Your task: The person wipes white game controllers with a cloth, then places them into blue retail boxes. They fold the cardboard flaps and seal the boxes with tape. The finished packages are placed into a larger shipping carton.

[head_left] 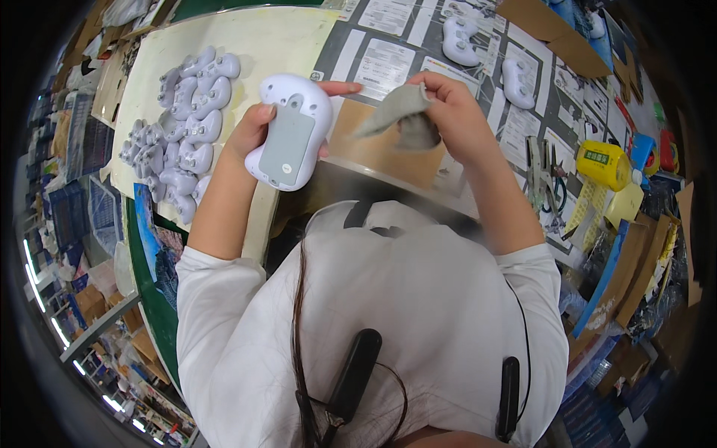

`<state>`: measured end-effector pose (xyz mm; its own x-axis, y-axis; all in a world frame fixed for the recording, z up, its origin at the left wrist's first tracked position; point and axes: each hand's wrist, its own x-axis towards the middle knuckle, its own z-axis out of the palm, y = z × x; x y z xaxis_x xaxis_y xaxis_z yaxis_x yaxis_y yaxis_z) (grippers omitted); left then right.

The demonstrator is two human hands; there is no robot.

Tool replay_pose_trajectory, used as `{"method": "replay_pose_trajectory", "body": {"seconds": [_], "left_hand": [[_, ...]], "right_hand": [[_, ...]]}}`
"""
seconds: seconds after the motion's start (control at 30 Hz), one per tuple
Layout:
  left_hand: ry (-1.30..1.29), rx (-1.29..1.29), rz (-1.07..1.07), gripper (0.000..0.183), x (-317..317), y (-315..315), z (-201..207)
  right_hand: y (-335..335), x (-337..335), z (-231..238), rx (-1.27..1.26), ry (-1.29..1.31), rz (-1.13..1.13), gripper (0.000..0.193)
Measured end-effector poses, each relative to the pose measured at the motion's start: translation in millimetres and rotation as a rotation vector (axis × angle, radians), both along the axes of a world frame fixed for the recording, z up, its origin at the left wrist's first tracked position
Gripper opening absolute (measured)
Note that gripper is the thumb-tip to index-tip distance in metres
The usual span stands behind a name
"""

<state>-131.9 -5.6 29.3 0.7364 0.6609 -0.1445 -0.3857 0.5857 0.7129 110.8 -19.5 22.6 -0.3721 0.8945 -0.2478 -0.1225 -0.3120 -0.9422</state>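
Note:
My left hand (256, 128) grips a white game controller (290, 134), its back with the grey cover turned up toward me. One finger of that hand stretches out past the controller's far right side. To the right, my right hand (455, 116) pinches a grey cloth (403, 116), which hangs folded and partly blurred. Cloth and controller are apart, both held above the near part of the table. Beneath the cloth lies a brown cardboard piece (358, 142).
Several white controllers (196, 112) lie piled on the left of the table. Two more, one white controller (461, 41) among them, rest on printed sheets (385, 63) at the far right. Pliers (534, 168), scissors (556, 187) and a yellow tape roll (603, 166) sit at the right.

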Motion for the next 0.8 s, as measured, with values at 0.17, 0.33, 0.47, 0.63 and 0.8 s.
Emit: {"method": "replay_pose_trajectory", "body": {"seconds": [0.17, 0.33, 0.47, 0.63, 0.8], "left_hand": [[0.086, 0.048, -0.026, 0.088, 22.4, -24.7, -17.3], [0.167, 0.066, 0.002, 0.080, 43.3, -21.4, -25.0], [0.008, -0.102, -0.008, 0.078, 33.9, -16.9, -28.3], [-0.073, -0.130, 0.127, 0.070, 39.4, -18.9, -32.7], [-0.149, -0.135, 0.239, 0.067, 45.1, -21.7, -46.0]], "right_hand": [[-6.0, 7.9, -11.3, -0.122, -0.025, -0.094, 0.011], [-11.2, 23.7, -20.9, -0.039, -0.246, -0.032, 0.012], [-14.4, 38.2, -29.1, -0.201, -0.123, 0.082, 0.017], [-28.5, 27.3, -30.2, -0.177, 0.244, -0.232, 0.018], [-30.9, 20.0, -20.9, -0.051, 0.468, -0.428, 0.020]]}}
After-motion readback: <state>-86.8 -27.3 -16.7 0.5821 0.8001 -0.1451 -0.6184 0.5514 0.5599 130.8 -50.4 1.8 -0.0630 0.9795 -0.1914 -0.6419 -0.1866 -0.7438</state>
